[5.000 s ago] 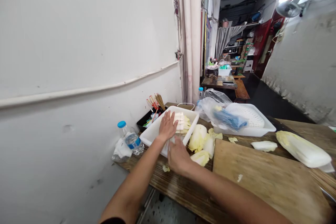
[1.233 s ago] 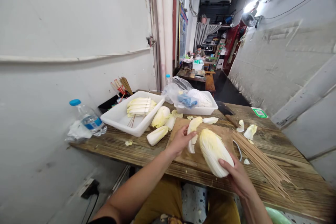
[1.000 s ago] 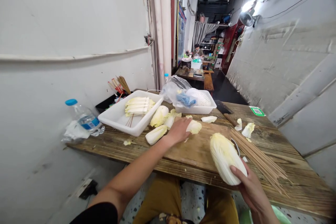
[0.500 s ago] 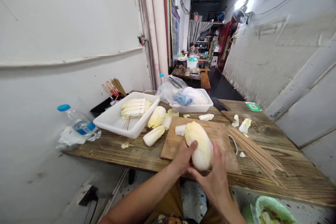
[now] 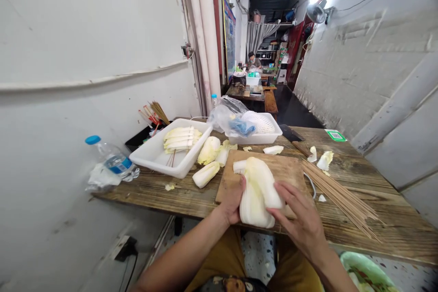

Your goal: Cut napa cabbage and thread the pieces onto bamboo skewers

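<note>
A napa cabbage is held over the near part of a wooden cutting board. My left hand is closed around the cabbage's left side. With fingers and thumb, my right hand grips a cabbage leaf that stands away from the head on the right, its top still against the cabbage. A white piece of cabbage lies on the board just behind. Left of the board are a small cabbage half and a smaller cabbage piece.
A white tray holds skewered cabbage leaves. Behind the board stands another white tray with plastic bags. Bamboo skewers and a cleaver lie to the right. A water bottle is at left, a green-lined bin below right. Someone sits far back.
An outer leaf has come partly away from the cabbage, opening a gap. My right hand has moved right with that leaf; my left hand remains on the cabbage.
</note>
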`<state>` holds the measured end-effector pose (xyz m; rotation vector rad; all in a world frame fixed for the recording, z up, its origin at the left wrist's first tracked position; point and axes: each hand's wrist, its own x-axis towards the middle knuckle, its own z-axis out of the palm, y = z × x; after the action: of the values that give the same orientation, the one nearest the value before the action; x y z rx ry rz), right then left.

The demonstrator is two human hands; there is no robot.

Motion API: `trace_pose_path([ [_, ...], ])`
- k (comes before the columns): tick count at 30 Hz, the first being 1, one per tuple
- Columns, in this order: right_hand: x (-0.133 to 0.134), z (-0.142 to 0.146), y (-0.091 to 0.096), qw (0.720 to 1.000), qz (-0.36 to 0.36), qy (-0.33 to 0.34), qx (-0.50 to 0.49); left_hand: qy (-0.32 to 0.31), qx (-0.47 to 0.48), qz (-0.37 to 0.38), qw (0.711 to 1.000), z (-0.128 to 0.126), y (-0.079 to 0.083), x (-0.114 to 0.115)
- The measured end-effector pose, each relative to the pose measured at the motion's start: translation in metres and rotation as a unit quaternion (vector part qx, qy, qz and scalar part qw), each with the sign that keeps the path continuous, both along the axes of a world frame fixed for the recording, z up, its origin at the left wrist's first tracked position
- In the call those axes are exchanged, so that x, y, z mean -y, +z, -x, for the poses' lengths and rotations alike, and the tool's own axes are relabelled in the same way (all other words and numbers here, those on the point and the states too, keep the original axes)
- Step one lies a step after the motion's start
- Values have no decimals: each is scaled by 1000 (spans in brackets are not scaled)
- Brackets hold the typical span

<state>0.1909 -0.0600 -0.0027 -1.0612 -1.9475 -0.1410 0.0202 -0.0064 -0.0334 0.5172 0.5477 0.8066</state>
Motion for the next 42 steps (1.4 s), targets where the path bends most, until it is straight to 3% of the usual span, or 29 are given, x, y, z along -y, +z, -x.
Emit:
trace_pose_path([
  [7, -49, -34, -3, 978, -41, -194, -65, -77, -34, 73, 994, 14, -37, 17],
  [11, -87, -39, -7, 961, -46, -262, -77, -56, 14, 100, 993, 31, -47, 24],
  [15, -119, -2, -24, 965, -2, -259, -35, -27, 55, 97, 993, 45, -46, 24],
  [20, -141, 68, -51, 984, 83, -158, 22, -19, 72, 70, 995, 59, -41, 29],
  [24, -118, 76, -51, 988, 133, -81, 11, -5, 62, 28, 998, 67, -36, 33],
  [30, -19, 34, -45, 971, 218, 94, -21, 61, 17, 3, 998, 63, -32, 19],
  [32, 3, 28, -46, 959, 242, 146, -34, 72, 36, 10, 997, 54, -28, 13],
  [35, 15, 23, -43, 961, 216, 150, -90, 25, 72, 5, 997, 37, -14, 5],
  [38, 16, 18, -29, 980, 139, 114, -82, -60, 55, -26, 996, 19, 2, -2],
  [40, 17, 15, -20, 992, 85, 78, -44, -108, 33, -37, 993, 13, 5, -5],
  [42, 18, 15, -19, 997, 49, 57, 2, -139, 31, -20, 990, 14, -2, -2],
])
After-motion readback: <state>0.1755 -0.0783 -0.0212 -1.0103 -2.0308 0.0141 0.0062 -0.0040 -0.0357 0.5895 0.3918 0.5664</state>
